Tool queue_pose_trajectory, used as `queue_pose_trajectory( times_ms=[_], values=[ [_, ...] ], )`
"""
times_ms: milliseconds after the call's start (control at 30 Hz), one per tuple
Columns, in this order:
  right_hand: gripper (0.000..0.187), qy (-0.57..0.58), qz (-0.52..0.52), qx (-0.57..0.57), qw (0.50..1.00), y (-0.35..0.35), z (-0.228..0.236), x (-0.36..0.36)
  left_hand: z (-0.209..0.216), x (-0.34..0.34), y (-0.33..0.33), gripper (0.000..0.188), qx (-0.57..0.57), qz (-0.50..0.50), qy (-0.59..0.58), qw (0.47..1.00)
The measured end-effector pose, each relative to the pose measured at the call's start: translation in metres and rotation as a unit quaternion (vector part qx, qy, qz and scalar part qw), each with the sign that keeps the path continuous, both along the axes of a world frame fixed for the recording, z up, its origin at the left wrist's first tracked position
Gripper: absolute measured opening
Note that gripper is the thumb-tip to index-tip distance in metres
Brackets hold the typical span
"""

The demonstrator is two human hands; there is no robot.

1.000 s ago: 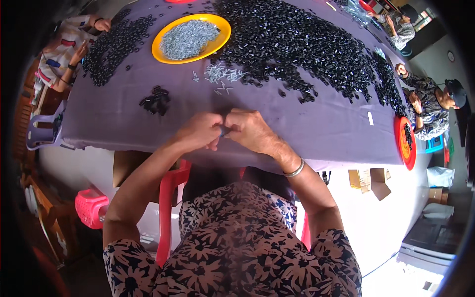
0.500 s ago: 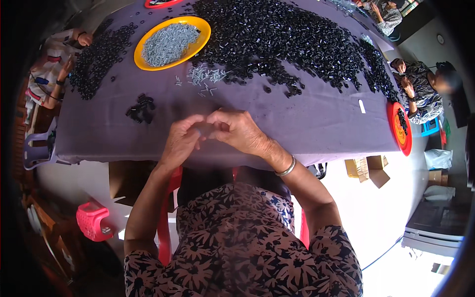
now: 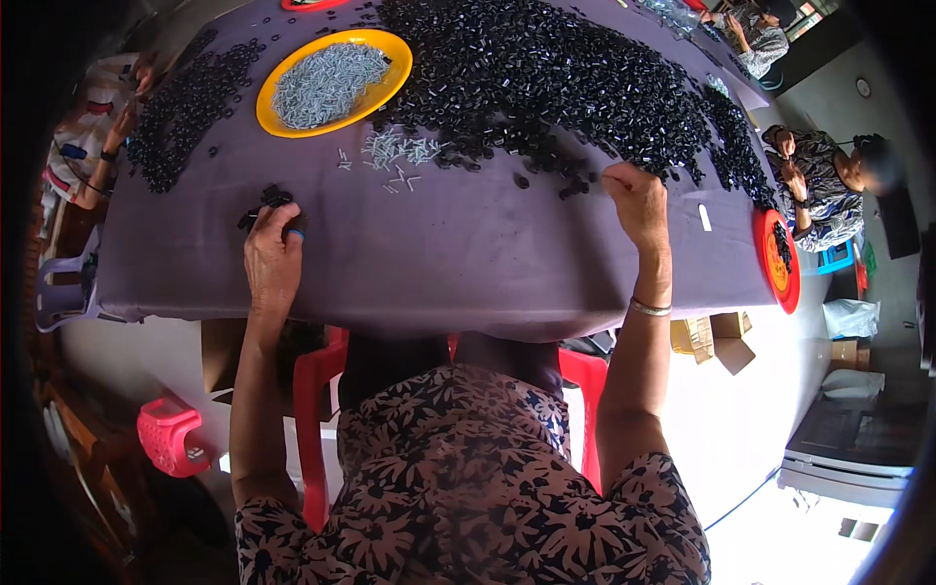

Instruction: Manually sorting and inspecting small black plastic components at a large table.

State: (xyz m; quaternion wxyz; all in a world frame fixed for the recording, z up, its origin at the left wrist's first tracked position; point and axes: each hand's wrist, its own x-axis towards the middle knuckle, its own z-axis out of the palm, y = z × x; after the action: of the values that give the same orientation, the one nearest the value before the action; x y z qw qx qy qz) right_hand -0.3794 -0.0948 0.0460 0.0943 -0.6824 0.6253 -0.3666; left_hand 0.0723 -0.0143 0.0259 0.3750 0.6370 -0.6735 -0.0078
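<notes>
My left hand (image 3: 272, 258), a blue band on one finger, reaches to a small heap of black parts (image 3: 275, 196) on the left of the table. Its fingers are bent and closed at that heap, and whatever lies between them is hidden. Farther right, my right hand (image 3: 640, 210) has its fingertips pinched together by the near edge of a large spread of small black pieces (image 3: 546, 83). What they hold, if anything, is too small to make out. Short pale pins (image 3: 400, 149) lie loose in front of a yellow plate (image 3: 397, 86) heaped with more pins.
A purple cloth (image 3: 439, 253) covers the table. At its right edge stands a red plate (image 3: 770, 278) with black pieces. A white strip (image 3: 705, 217) lies near it. Another black heap (image 3: 180, 127) is at left. Co-workers sit at both sides.
My hands were together over the table's near middle. Now they are apart: the left has moved to the small black heap, the right to the large spread's edge.
</notes>
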Motion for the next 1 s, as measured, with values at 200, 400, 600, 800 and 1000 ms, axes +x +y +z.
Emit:
queue_pose_trajectory(
  times_ms=[200,400,600,800,1000],
  values=[
    [0.012,0.011,0.047,0.027,0.998,-0.006,-0.016,0.015,-0.008,-0.023,0.012,0.041,-0.046,0.025,0.099,0.994],
    [0.015,-0.055,0.108,0.046,0.992,-0.003,-0.017,0.051,-0.015,-0.036,0.020,0.038,-0.016,-0.012,0.171,0.985],
    [0.012,-0.107,0.033,0.004,0.994,-0.013,-0.021,0.026,-0.018,-0.034,0.021,0.043,0.003,-0.030,0.197,0.980],
    [0.010,-0.098,0.047,-0.001,0.994,-0.007,-0.016,0.040,-0.016,-0.034,0.022,0.041,0.007,-0.020,0.199,0.980],
    [0.011,-0.044,0.116,0.022,0.992,-0.009,-0.011,0.053,-0.016,-0.037,0.021,0.034,-0.006,-0.019,0.207,0.978]
  ],
)
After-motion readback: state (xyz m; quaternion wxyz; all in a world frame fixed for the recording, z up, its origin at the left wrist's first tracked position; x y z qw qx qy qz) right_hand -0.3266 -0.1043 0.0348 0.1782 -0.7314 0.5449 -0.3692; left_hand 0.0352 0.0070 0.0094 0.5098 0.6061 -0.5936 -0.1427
